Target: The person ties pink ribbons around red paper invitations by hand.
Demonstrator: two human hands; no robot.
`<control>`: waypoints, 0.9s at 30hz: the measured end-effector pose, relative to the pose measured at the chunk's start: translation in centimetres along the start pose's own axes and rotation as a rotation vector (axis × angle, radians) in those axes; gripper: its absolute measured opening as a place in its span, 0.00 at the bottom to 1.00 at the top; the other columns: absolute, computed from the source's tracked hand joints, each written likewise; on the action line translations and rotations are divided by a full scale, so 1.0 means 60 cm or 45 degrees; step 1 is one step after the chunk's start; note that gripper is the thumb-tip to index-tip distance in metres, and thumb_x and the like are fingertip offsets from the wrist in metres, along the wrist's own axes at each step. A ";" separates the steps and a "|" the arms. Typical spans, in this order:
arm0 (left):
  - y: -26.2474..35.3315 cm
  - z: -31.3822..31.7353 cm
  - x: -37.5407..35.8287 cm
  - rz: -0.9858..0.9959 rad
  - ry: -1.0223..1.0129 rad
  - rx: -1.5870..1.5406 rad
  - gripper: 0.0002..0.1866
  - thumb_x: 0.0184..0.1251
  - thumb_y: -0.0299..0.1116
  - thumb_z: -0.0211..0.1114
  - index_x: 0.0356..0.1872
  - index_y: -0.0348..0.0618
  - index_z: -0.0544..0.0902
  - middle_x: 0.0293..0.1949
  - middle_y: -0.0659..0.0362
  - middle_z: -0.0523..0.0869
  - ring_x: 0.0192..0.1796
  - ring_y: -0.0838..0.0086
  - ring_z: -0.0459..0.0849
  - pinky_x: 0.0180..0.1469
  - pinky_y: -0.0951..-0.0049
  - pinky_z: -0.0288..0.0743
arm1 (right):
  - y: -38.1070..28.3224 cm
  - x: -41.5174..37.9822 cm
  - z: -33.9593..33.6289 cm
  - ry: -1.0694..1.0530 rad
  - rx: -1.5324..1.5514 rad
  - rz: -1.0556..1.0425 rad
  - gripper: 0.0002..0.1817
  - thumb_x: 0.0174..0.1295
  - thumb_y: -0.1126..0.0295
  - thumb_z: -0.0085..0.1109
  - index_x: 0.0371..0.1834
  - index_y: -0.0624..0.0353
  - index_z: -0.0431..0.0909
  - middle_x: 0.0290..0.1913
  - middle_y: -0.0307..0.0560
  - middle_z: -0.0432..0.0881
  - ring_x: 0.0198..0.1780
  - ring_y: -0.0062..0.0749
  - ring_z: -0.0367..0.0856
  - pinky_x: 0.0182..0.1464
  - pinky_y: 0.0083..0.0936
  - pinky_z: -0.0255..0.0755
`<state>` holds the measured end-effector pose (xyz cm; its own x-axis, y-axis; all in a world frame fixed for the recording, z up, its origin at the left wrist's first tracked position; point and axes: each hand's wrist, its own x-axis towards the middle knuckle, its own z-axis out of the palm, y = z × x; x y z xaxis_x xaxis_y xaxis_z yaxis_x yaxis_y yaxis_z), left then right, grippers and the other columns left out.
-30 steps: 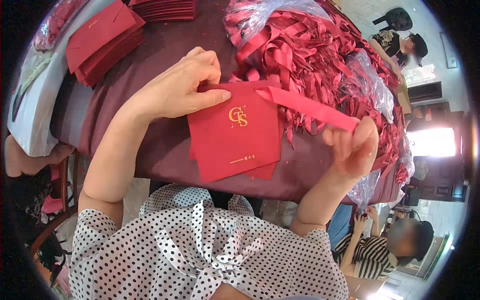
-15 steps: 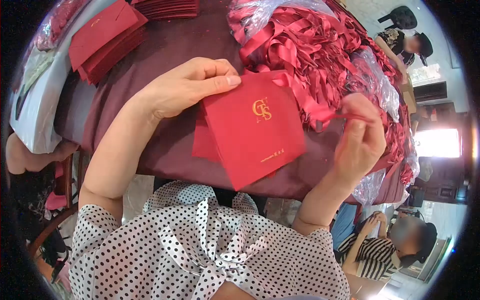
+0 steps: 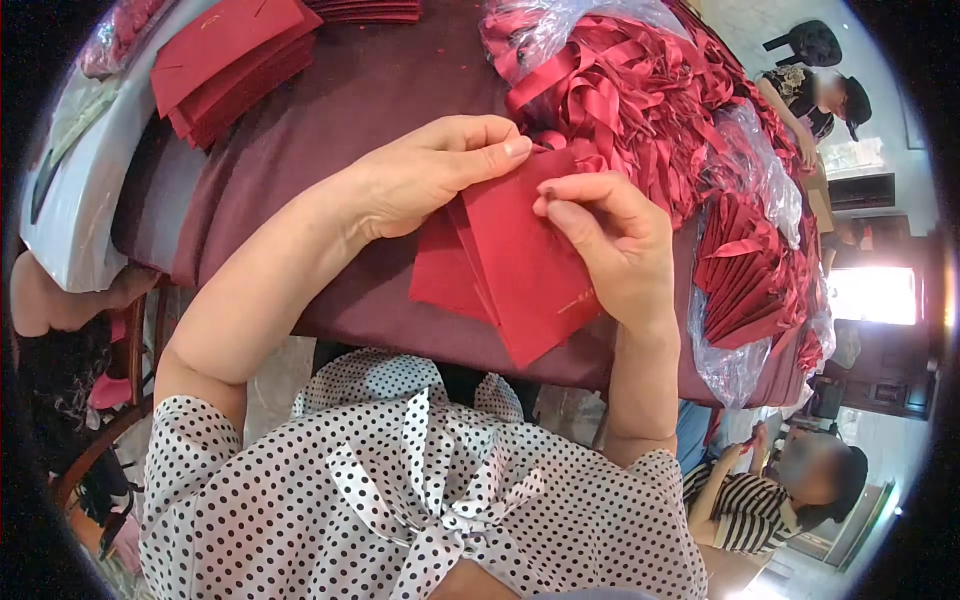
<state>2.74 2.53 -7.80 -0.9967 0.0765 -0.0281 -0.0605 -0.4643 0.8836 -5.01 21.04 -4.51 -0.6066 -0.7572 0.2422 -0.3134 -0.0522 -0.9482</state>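
Observation:
My left hand (image 3: pixel 470 160) is closed on the top edge of a folded red card (image 3: pixel 520 260), thumb in front. The card is flat, tilted, with small gold print near its lower edge. Another red panel (image 3: pixel 445 265) shows behind it, to the left. My right hand (image 3: pixel 615 235) is in front of the card's right side, thumb and forefinger pinched together; what is between the fingertips is too small to make out. Just behind the card lies a heap of shiny red ribbons (image 3: pixel 620 110).
Stacked red cards (image 3: pixel 235 60) lie at the upper left of the dark red tablecloth (image 3: pixel 390 70). Fanned red pieces with ribbons (image 3: pixel 745 275) rest on clear plastic (image 3: pixel 735 375) at the right. One person (image 3: pixel 745 510) in stripes sits at the right; another (image 3: pixel 800 100) is farther back.
My right hand has come left from holding a ribbon out to the side, and now pinches in front of the card, covering its large gold letters. My left hand still grips the top edge.

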 end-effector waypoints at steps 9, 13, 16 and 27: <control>-0.007 -0.008 0.003 0.124 -0.054 0.158 0.10 0.73 0.39 0.57 0.35 0.45 0.75 0.34 0.74 0.75 0.39 0.91 0.71 0.42 0.86 0.67 | -0.016 0.018 0.002 -0.043 -0.319 0.110 0.06 0.60 0.74 0.64 0.38 0.64 0.81 0.32 0.41 0.83 0.33 0.16 0.78 0.35 0.15 0.71; -0.009 -0.006 0.004 0.122 0.003 0.205 0.09 0.74 0.39 0.57 0.36 0.45 0.76 0.35 0.74 0.75 0.39 0.91 0.70 0.43 0.86 0.67 | -0.015 0.018 0.002 -0.074 -0.358 0.079 0.04 0.59 0.75 0.62 0.35 0.64 0.81 0.29 0.40 0.83 0.30 0.15 0.78 0.32 0.16 0.71; -0.011 -0.005 0.003 0.102 -0.011 0.195 0.10 0.74 0.39 0.56 0.37 0.44 0.76 0.34 0.74 0.75 0.39 0.90 0.70 0.43 0.86 0.67 | -0.015 0.019 0.001 -0.088 -0.419 0.057 0.04 0.57 0.75 0.63 0.33 0.63 0.81 0.28 0.42 0.83 0.28 0.18 0.79 0.31 0.18 0.71; -0.014 -0.008 0.006 0.145 0.060 0.585 0.13 0.76 0.39 0.53 0.37 0.39 0.76 0.36 0.70 0.73 0.42 0.86 0.69 0.46 0.83 0.65 | -0.040 0.025 0.008 -0.141 -0.959 -0.359 0.04 0.52 0.76 0.62 0.29 0.63 0.77 0.27 0.51 0.80 0.30 0.46 0.81 0.32 0.34 0.74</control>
<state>2.41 2.53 -8.79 -0.9976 0.0023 0.0694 0.0693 -0.0279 0.9972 -4.81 19.72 -1.99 -0.3680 -0.8431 0.3921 -0.8752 0.1716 -0.4523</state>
